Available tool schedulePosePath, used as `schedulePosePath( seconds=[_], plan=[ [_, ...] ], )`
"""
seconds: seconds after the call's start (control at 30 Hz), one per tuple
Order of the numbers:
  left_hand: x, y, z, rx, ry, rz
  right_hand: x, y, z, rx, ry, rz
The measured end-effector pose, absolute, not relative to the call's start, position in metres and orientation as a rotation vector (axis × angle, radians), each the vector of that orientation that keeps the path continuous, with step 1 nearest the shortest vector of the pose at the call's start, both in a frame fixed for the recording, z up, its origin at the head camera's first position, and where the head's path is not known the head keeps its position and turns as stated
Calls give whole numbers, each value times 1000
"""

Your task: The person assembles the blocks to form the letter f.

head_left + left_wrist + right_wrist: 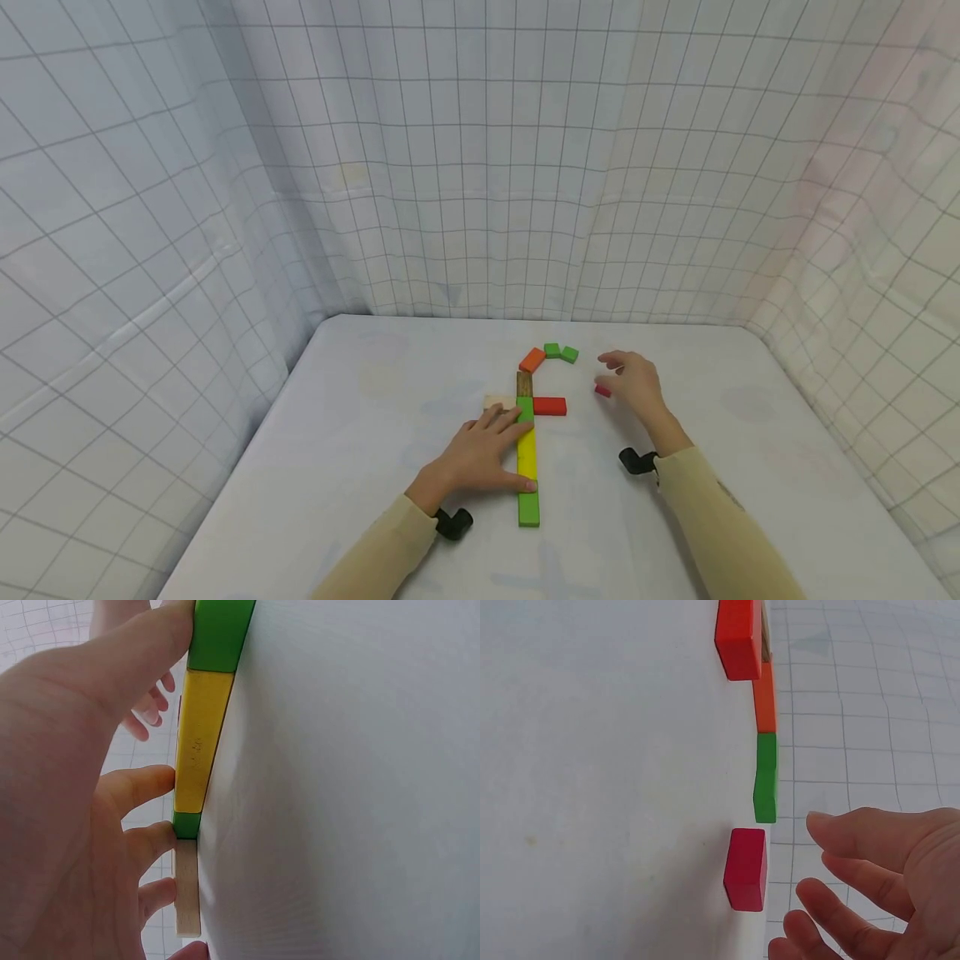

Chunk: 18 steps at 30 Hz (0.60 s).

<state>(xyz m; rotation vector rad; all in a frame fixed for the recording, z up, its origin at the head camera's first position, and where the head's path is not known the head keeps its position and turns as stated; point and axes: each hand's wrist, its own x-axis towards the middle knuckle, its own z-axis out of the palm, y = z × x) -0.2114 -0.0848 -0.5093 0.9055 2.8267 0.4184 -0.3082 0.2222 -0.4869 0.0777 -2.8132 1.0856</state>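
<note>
A line of blocks runs away from me on the white table (360,433): green (528,508), yellow (527,452), green (525,409), brown (523,383), then orange (532,360) and two small green ones (561,352) curving right. A red block (550,406) sticks out to the right and a beige block (497,402) to the left. My left hand (487,450) lies flat, with straight fingers and thumb touching the left side of the yellow block (199,742). My right hand (630,379) hovers with relaxed fingers (855,840) just above a crimson block (746,868), holding nothing.
White gridded curtain walls (480,167) close in the table on the left, back and right. A black strap piece sits at each wrist (453,523) (636,461).
</note>
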Motion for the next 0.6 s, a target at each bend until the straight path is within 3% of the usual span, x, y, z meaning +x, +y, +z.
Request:
schedulePosePath(
  seconds=[0.6],
  plan=[
    [-211,-87,-509,916,2829,418,-300,228,-508,66,-2801,1137]
  ],
)
